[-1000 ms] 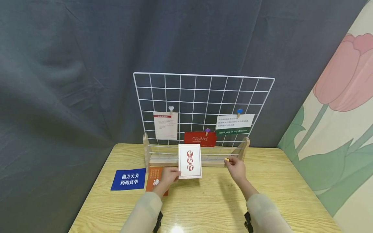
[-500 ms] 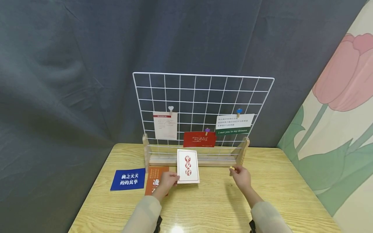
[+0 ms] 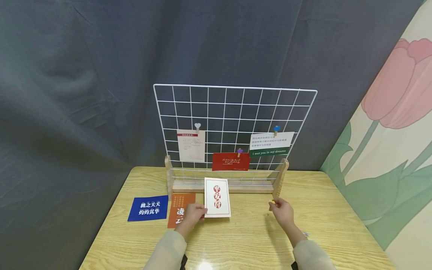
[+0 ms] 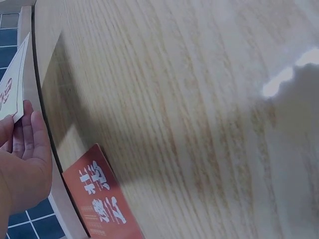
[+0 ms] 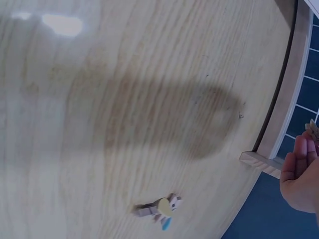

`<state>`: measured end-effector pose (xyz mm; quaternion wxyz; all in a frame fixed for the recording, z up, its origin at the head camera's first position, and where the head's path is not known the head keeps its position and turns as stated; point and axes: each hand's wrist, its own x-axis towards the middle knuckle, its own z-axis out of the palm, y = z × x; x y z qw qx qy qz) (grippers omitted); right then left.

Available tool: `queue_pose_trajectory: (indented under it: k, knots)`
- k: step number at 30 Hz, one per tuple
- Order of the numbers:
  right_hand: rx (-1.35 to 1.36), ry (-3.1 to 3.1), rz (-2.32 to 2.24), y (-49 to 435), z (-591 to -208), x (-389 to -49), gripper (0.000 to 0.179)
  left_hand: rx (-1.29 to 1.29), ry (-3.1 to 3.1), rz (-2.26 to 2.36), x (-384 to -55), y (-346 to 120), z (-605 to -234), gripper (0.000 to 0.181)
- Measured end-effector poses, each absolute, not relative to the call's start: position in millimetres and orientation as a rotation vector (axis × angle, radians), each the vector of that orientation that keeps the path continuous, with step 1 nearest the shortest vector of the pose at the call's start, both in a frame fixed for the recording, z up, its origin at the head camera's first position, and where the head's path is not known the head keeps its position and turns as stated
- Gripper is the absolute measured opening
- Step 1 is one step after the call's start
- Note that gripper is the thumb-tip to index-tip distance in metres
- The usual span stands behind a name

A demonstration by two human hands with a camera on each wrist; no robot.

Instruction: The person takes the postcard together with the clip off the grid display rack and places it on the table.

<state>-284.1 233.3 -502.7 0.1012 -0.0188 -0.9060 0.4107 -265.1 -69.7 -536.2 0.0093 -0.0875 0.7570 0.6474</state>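
White card [image 3: 217, 198] has come nearer, gripped by the left hand [image 3: 193, 216] before the grid [image 3: 236, 87]; the right hand [image 3: 283, 213], also nearer, pinches a clip [image 5: 312, 130]. Three cards [image 3: 231, 165] hang clipped; it, the blue card [image 3: 147, 208] and orange card [image 3: 179, 204], left on the table [image 3: 236, 243], remain unclipped.

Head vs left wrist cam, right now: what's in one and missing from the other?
Only head: the right hand, the blue card and the three clipped cards on the wire grid.
Only left wrist: a second pair of large white characters on the orange card, behind the left hand in the head view.
Both: left hand holding the white card, orange card, table, grid at least partly.
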Motion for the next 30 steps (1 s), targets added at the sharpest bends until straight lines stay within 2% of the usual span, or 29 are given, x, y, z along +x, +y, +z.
queue_pose_trajectory:
  k: [15, 30]
  knots:
    - [-0.072, -2.757, 1.133, 251, -513, -272, 0.025, -0.347, 2.321, 2.025, -259, -71, -549, 0.018]
    - [0.024, -2.949, 0.914, 266, -519, -260, 0.029, -0.328, 2.321, 2.031, -256, -72, -558, 0.018]
